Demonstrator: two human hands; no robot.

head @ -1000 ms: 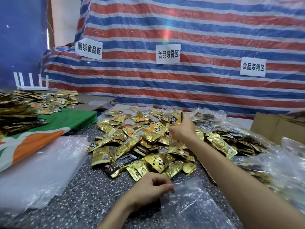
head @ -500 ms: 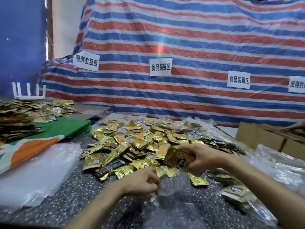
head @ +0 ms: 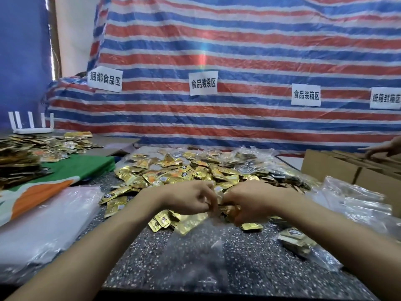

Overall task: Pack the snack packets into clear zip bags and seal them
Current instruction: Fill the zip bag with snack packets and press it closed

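At worktop (head: 271,270) centre, both hands meet over one clear zip bag (head: 195,253), which hangs from them toward the near edge. Grip: left hand (head: 191,199), fingers curled, pinches the bag's mouth; right hand (head: 249,205), fingers closed round a few gold packets (head: 230,208), holds them at that mouth. Contents: whether any packet lies inside yet cannot be told; the lower part looks empty. Step judged in hand: filling this bag; its seal is not yet pressed. Done: filled bags (head: 297,237) lie at right, one beside the right forearm, others heaped behind the loose pile (head: 173,172). Left to do: that large pile just beyond the hands, and a stack of empty bags (head: 43,218) at left. Progress judged: some way in, well short of finished, with many packets not yet bagged.
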